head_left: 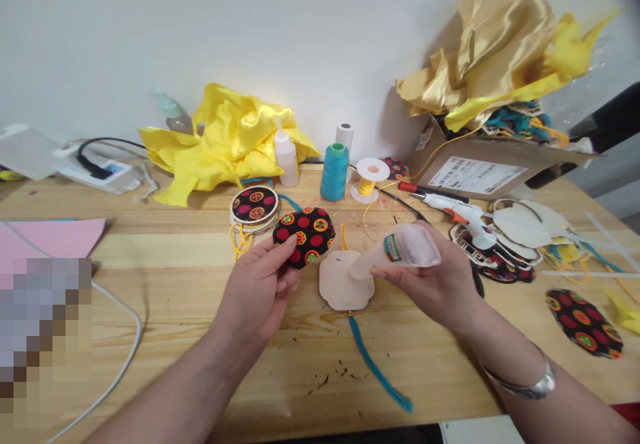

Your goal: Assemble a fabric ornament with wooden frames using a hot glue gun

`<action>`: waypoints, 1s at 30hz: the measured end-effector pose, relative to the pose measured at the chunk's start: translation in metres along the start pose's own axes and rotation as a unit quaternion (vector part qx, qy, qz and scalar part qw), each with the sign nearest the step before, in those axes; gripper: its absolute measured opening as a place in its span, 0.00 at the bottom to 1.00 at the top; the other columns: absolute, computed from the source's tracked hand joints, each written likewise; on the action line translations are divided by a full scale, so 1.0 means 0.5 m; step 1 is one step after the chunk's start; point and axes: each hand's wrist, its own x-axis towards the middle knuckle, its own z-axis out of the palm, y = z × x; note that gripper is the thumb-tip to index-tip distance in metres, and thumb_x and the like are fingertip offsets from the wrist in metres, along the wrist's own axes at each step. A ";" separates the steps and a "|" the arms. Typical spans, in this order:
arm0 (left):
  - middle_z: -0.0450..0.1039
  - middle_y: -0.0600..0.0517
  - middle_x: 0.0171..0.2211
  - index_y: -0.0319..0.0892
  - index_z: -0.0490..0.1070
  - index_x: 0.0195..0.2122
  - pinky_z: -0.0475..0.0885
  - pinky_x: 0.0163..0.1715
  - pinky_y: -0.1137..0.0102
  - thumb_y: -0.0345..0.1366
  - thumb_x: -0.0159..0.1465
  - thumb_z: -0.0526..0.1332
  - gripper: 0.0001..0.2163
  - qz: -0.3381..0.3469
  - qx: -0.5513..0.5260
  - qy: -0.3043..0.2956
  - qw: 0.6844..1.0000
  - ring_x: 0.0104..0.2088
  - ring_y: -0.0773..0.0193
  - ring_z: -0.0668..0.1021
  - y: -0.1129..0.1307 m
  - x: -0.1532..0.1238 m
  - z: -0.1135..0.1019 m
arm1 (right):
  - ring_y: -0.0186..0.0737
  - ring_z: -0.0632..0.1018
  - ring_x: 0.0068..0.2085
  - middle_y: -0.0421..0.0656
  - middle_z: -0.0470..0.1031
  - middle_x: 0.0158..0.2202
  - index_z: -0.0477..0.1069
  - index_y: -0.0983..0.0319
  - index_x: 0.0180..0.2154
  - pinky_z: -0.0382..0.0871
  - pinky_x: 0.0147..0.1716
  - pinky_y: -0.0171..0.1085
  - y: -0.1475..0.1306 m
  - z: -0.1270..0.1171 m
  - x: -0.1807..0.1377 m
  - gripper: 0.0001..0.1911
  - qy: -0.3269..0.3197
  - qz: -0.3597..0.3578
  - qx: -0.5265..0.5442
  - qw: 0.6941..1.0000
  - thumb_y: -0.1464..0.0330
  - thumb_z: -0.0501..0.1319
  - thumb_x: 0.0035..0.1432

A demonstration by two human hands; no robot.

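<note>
My left hand [267, 274] pinches a black fabric piece [309, 231] patterned with red dots and flowers between thumb and fingers. In my right hand [435, 284] a translucent glue bottle [395, 249] is tipped, its nozzle end pointing down to the left. That end is over a pale wooden plaque [340, 291] with notched corners, lying on the table; whether it touches cannot be made out. From the plaque's lower edge runs a teal tassel [377, 371], and a yellow cord [344, 234] shows at its top.
Behind stand a teal thread cone [335, 174], a yellow cord spool [367, 189], a squeeze bottle [287, 157] and yellow satin [225, 141]. A glue gun [460, 214] lies right, by a cardboard box [480, 171]. Another patterned piece [583, 324] lies at right. A white cable [133, 337] crosses the left.
</note>
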 end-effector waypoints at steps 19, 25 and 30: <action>0.69 0.59 0.20 0.38 0.69 0.23 0.51 0.09 0.84 0.28 0.52 0.68 0.07 0.005 0.003 0.004 1.000 0.12 0.82 0.56 0.000 0.000 -0.002 | 0.32 0.70 0.25 0.35 0.69 0.26 0.67 0.58 0.33 0.65 0.23 0.33 0.000 -0.008 -0.002 0.13 -0.012 0.023 0.032 0.999 0.65 0.69 0.48; 0.68 0.59 0.21 0.38 0.68 0.23 0.52 0.09 0.84 0.28 0.50 0.68 0.08 0.015 -0.001 0.026 1.000 0.12 0.81 0.57 0.007 0.000 0.003 | 0.37 0.75 0.25 0.41 0.74 0.33 0.67 0.58 0.37 0.69 0.20 0.36 -0.002 -0.031 0.007 0.17 0.049 0.119 0.228 0.965 0.62 0.70 0.47; 0.65 0.60 0.18 0.39 0.65 0.21 0.52 0.10 0.82 0.28 0.50 0.68 0.10 0.030 -0.008 0.028 0.999 0.12 0.80 0.57 0.013 -0.001 0.004 | 0.39 0.77 0.26 0.44 0.72 0.46 0.63 0.54 0.39 0.70 0.19 0.37 -0.027 -0.055 0.017 0.19 0.054 0.160 0.383 0.908 0.63 0.69 0.47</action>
